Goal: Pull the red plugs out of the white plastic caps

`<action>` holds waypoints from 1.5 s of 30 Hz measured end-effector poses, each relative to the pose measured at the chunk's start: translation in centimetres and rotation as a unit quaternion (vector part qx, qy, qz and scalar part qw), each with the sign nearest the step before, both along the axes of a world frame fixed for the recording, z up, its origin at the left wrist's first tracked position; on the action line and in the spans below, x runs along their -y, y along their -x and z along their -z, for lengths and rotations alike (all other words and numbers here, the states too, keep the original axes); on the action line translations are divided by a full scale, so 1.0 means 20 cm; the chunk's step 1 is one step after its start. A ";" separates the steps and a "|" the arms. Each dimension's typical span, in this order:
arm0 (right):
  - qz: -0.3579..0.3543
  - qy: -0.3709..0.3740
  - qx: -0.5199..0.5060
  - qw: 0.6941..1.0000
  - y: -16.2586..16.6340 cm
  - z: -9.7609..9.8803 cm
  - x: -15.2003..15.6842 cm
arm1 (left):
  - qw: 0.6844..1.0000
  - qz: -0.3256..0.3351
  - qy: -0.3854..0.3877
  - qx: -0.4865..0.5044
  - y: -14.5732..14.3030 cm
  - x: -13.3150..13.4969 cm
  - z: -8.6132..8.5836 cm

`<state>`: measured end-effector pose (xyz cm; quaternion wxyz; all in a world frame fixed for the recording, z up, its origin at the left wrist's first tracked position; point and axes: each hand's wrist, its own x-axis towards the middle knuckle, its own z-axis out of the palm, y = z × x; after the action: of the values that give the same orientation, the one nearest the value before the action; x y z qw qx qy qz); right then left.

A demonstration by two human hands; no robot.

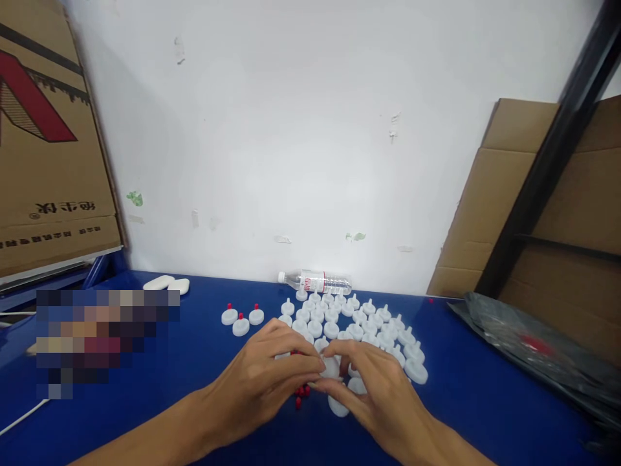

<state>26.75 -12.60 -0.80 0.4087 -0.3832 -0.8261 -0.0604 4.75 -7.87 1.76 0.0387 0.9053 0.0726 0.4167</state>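
My left hand (272, 366) and my right hand (371, 378) meet over the blue table. Between their fingertips is a white nozzle cap (331, 369), partly covered by the fingers. The right thumb and index finger curl round it, and the left fingertips press against its left side. Whether a small red tip is also in the fingers is hidden. Several small red tips (301, 391) lie under and between the hands. Many white nozzle caps (356, 331) stand behind and beside the right hand. To the left stand three white caps with red tips (241, 327).
A clear plastic bottle (325, 282) lies on its side against the wall. White rounded objects (167, 283) lie at the back left of the blue table (204, 369), near a pixelated patch. A grey plastic bag (528, 340) lies at right; a cardboard box (53, 149) stands at left.
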 end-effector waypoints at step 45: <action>-0.072 -0.121 -0.031 0.990 0.04 -0.05 0.04 | 0.996 -0.046 -0.072 -0.027 0.02 0.00 0.04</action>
<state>26.04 -13.47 0.25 0.4809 -0.2721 -0.8250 -0.1183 4.29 -7.93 1.04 -0.0482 0.9123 0.0848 0.3976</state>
